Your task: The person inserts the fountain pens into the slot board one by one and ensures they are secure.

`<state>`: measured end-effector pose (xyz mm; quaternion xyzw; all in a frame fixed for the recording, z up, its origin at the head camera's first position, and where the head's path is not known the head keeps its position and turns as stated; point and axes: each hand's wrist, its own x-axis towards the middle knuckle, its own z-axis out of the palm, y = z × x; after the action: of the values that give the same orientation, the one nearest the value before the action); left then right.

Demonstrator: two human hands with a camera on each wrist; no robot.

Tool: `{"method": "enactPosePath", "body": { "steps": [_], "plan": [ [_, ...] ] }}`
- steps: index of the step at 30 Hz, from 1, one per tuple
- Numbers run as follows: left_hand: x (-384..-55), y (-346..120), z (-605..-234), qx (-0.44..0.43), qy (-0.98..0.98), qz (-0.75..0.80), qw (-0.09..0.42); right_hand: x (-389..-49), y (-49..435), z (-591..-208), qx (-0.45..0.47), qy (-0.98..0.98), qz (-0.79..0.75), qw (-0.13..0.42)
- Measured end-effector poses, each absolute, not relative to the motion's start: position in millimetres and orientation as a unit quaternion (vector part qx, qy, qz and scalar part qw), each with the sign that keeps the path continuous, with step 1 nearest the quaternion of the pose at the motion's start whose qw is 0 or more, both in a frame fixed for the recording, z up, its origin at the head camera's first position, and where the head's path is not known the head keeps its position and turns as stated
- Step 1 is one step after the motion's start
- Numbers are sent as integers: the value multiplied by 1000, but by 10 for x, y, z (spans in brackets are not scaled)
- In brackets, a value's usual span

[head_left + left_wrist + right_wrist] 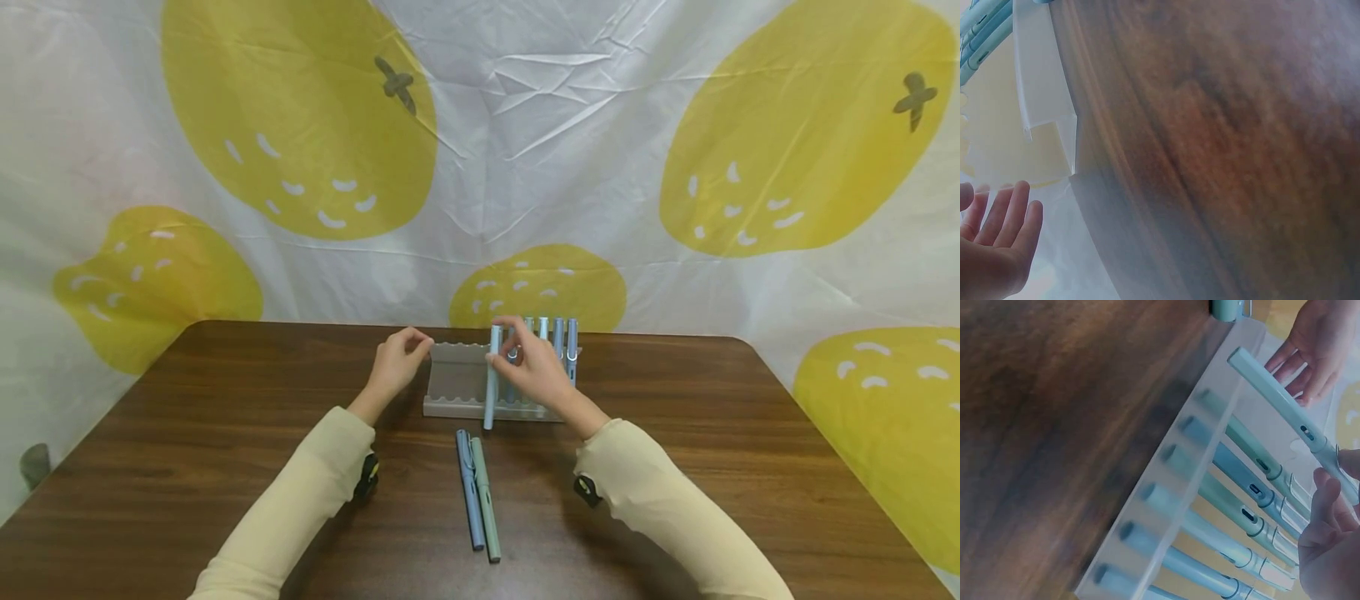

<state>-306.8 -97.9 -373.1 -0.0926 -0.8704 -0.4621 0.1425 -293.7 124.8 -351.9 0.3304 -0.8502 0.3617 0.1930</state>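
Note:
My right hand (528, 362) pinches a pale blue pen (492, 387) near its cap between thumb and fingers. The pen stands steeply in front of a translucent pen rack (459, 375) with scalloped edges. At the rack's upper left corner is my left hand (399, 362), thumb and forefinger closed on its edge; in the left wrist view its other fingers (1013, 215) are extended. Several blue and green pens, such as this green one (1254, 447), lean side by side in the rack's right part, partly hidden by my right hand in the head view.
A blue pen (470, 492) and a green pen (486, 500) lie close together on the brown wooden table (652, 517), in front of the rack. Behind the table hangs a white cloth (517, 175) with large yellow fruit printed on it.

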Motion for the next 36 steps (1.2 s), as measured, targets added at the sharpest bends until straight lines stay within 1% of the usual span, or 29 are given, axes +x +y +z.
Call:
{"method": "enactPosePath", "body": {
  "steps": [21,27,36],
  "plan": [
    [-3084,-976,-3738,-91,-870,-462,144,-3041,1126,-3379,293,-853,345,260],
    [-3087,-977,-3742,-91,-870,-461,147,-3041,1094,-3439,289,-857,319,284],
    [-3068,-980,-3732,-91,-870,-463,144,-3043,1084,-3542,304,-851,312,292]
  ]
}}
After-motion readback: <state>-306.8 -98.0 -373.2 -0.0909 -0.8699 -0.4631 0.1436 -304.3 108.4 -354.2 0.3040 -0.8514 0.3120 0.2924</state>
